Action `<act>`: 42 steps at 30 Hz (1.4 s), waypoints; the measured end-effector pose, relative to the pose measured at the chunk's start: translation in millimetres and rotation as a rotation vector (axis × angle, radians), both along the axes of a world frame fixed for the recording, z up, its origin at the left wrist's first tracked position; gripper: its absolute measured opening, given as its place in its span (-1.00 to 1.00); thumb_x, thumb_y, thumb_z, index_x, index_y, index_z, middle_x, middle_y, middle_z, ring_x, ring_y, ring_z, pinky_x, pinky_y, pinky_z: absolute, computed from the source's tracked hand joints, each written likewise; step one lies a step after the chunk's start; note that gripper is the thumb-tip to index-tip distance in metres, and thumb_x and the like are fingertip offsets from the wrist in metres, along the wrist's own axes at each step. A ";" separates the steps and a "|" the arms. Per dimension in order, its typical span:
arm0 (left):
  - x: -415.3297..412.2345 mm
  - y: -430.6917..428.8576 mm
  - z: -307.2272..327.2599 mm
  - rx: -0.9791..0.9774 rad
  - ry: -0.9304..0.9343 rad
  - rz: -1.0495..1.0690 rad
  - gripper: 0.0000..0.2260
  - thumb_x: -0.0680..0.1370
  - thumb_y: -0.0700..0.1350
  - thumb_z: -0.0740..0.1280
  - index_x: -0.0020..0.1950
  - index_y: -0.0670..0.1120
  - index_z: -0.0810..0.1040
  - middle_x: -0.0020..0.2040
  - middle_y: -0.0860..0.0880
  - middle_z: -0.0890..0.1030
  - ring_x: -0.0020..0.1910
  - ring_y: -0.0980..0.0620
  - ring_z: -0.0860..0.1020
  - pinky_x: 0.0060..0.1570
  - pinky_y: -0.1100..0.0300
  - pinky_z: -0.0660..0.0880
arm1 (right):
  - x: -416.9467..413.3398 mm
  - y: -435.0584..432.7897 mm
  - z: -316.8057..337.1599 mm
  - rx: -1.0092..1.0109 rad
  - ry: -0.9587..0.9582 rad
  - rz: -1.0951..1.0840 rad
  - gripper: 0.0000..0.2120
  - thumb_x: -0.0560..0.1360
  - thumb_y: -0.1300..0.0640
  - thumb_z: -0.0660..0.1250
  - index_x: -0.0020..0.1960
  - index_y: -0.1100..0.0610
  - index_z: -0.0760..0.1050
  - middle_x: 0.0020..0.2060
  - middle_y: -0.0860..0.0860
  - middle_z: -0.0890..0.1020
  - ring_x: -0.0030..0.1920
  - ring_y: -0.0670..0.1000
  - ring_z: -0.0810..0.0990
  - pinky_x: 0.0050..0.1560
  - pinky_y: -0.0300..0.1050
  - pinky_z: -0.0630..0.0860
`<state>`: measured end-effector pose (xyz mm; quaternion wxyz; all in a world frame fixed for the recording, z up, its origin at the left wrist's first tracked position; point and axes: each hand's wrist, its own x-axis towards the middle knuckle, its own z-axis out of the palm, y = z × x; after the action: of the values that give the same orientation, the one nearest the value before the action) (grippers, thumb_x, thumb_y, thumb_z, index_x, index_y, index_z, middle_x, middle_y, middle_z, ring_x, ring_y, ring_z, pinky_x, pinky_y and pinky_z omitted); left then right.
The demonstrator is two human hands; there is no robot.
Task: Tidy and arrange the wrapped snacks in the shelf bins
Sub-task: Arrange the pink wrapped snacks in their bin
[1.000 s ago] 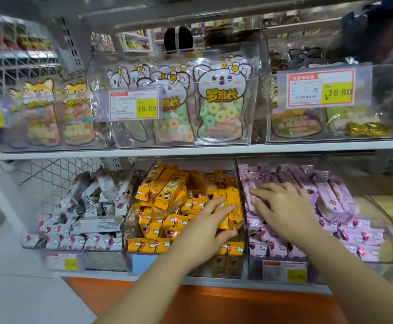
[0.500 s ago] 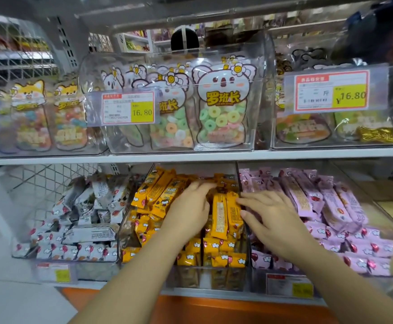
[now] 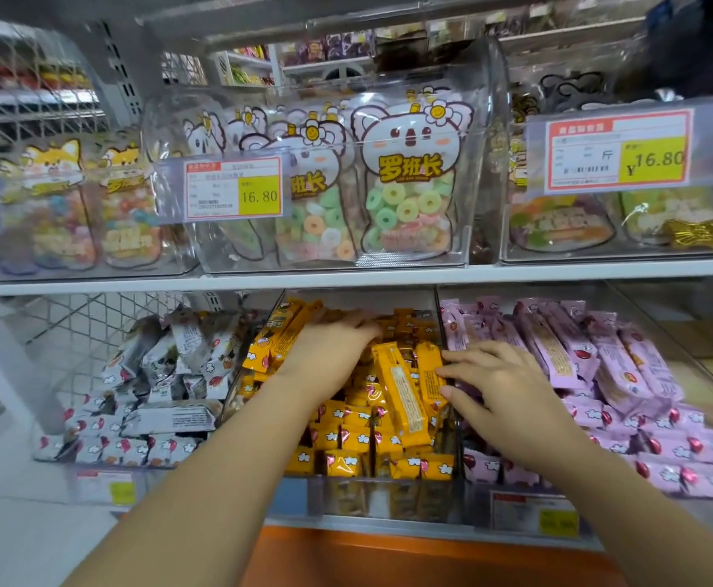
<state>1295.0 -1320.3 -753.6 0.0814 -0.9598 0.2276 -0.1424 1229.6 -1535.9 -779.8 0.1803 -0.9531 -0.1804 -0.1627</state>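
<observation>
Yellow wrapped bars (image 3: 397,391) fill the middle bin (image 3: 363,497) on the lower shelf (image 3: 346,526); the left hand (image 3: 338,345) lies flat on them, the right hand (image 3: 503,387) (fingers spread, gripping nothing) touches two tilted ones beside the pink bars (image 3: 626,374)

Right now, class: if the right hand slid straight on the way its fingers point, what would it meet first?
The right hand points left, so it would first meet the yellow bars; it seems almost touching them, depth unclear.
</observation>
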 end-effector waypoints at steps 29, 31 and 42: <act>-59.6 45.1 -31.6 -0.288 0.022 -0.232 -0.60 0.48 -0.22 0.30 0.28 0.09 0.49 0.21 0.10 0.53 0.21 0.10 0.51 0.46 -0.06 0.01 | -3.9 45.7 -5.7 -0.256 0.042 -0.009 -0.31 0.39 -0.36 -0.08 0.31 -0.04 0.47 0.23 -0.06 0.55 0.26 0.03 0.48 0.38 0.27 0.13; -58.8 38.8 -25.6 -0.404 0.055 -0.194 -0.63 0.52 -0.21 0.23 0.28 0.08 0.50 0.22 0.12 0.53 0.25 0.14 0.46 0.48 0.02 0.05 | -0.4 40.2 0.7 -0.153 0.040 0.015 -0.21 0.35 -0.42 -0.20 0.42 -0.09 0.30 0.37 -0.11 0.40 0.39 -0.04 0.31 0.46 0.16 -0.02; 53.5 -58.5 -4.3 -0.858 0.255 0.097 -0.77 0.59 -0.18 0.24 0.23 -0.10 0.54 0.19 -0.07 0.59 0.16 -0.02 0.54 0.17 0.21 0.42 | 23.6 -5.6 3.8 0.148 0.011 -0.140 -0.56 0.48 -0.17 0.27 0.33 -0.09 0.42 0.26 -0.10 0.53 0.21 -0.05 0.48 0.10 -0.18 0.39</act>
<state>1348.6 -1378.8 -757.9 -0.3460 -0.9262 0.1110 -0.1007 1253.2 -1541.4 -776.1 0.2394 -0.9484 -0.0999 -0.1824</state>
